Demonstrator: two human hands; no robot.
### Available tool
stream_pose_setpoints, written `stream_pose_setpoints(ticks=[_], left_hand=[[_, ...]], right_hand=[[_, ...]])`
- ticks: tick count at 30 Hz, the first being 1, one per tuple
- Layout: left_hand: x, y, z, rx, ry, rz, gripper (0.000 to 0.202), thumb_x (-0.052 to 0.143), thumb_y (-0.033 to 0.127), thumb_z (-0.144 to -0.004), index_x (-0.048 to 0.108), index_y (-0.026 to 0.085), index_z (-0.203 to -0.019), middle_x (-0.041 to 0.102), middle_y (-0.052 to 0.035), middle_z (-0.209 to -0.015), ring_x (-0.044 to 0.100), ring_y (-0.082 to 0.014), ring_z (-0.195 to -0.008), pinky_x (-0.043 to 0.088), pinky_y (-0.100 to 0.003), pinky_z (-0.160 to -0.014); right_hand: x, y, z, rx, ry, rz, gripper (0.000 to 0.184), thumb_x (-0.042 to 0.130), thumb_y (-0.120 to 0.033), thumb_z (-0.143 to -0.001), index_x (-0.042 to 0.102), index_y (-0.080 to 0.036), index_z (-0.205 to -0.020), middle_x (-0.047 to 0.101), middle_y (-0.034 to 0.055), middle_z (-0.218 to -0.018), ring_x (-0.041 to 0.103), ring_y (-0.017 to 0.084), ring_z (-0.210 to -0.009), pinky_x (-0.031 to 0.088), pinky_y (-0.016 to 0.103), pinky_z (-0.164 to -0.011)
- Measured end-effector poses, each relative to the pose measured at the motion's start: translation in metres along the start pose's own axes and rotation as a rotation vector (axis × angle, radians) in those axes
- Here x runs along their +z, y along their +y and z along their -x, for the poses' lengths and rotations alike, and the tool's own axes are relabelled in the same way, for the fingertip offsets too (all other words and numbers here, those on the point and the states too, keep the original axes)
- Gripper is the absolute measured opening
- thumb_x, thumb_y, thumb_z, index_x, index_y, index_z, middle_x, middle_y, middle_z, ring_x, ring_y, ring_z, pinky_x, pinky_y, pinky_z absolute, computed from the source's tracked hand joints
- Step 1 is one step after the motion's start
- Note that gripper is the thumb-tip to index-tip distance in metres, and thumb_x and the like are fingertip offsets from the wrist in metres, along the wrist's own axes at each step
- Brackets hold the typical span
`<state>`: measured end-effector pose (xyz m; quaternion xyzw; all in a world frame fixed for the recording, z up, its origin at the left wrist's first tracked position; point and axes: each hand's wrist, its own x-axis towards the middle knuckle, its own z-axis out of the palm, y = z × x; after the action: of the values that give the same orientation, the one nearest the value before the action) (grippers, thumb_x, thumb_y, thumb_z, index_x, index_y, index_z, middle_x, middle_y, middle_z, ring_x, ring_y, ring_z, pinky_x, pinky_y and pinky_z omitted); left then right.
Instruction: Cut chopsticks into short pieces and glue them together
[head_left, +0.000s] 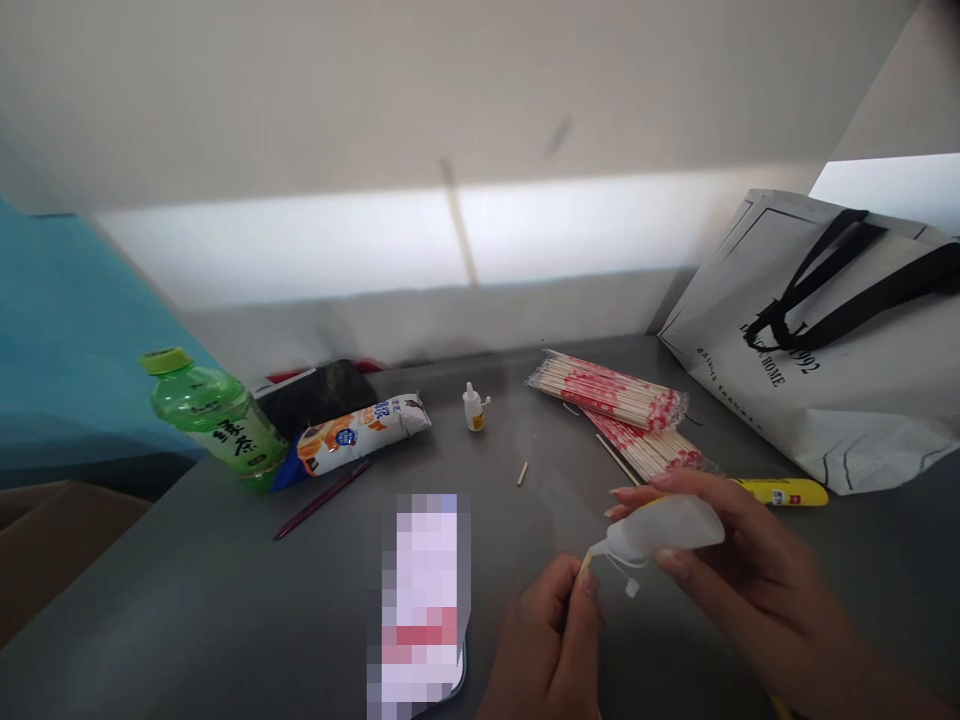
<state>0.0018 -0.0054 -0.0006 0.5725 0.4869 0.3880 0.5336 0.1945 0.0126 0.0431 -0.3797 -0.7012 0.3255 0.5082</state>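
My left hand (551, 640) pinches a short pale wooden stick (585, 564), its tip showing above the thumb and forefinger. In my right hand (765, 590) a white squeeze glue bottle (667, 528) lies on its side, held between thumb and fingers. The bottle's nozzle (598, 548) points left and meets the stick's upper end; whether glue is flowing I cannot tell. From its neck dangles a small white cap (631, 588) on a strap. Beyond the hands lies a short stick piece (523, 473), and a smaller white glue bottle (474, 410) stands upright with its cap off.
Two plastic-wrapped bundles of wooden sticks (615, 388) lie at back right, a loose stick (616, 458) beside them. Further right are a yellow tube (787, 492) and a white bag (742, 300). Leftward: a phone (424, 590), dark red pen (322, 500), snack packet (360, 437) and green bottle (217, 415).
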Motion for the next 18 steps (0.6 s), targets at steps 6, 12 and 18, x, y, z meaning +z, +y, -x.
stream_pose_setpoints(ticks=[6,12,18], left_hand=[[-0.0004,0.0029,-0.0007,-0.002,0.000,0.052,0.056,0.044,0.072,-0.096,0.048,0.023,-0.070,0.039,0.0054,-0.056,0.038,-0.0141,-0.057,0.027,-0.026,-0.053],[-0.0012,0.0033,0.0011,-0.016,0.000,0.007,0.056,0.042,0.072,-0.097,0.047,0.023,-0.070,0.038,0.0050,-0.057,0.037,-0.0142,-0.058,0.025,-0.026,-0.053],[-0.0011,0.0005,0.0011,-0.017,-0.014,-0.010,0.054,0.041,0.068,-0.099,0.047,0.022,-0.072,0.041,0.0042,-0.062,0.038,-0.0140,-0.059,0.027,-0.027,-0.054]], right_hand=[[0.0014,0.0009,-0.0017,0.034,0.044,0.009,0.031,0.060,-0.031,-0.100,0.059,-0.039,-0.131,0.078,0.0039,-0.121,0.076,0.023,-0.106,0.065,0.027,-0.084],[0.0027,0.0038,-0.0024,0.040,0.099,-0.041,0.030,0.062,-0.030,-0.100,0.060,-0.039,-0.128,0.080,0.0015,-0.112,0.076,0.022,-0.106,0.065,0.025,-0.085],[0.0001,-0.0008,-0.0036,0.017,0.064,0.037,0.027,0.062,-0.031,-0.099,0.063,-0.039,-0.125,0.080,0.0007,-0.109,0.077,0.022,-0.097,0.067,0.024,-0.079]])
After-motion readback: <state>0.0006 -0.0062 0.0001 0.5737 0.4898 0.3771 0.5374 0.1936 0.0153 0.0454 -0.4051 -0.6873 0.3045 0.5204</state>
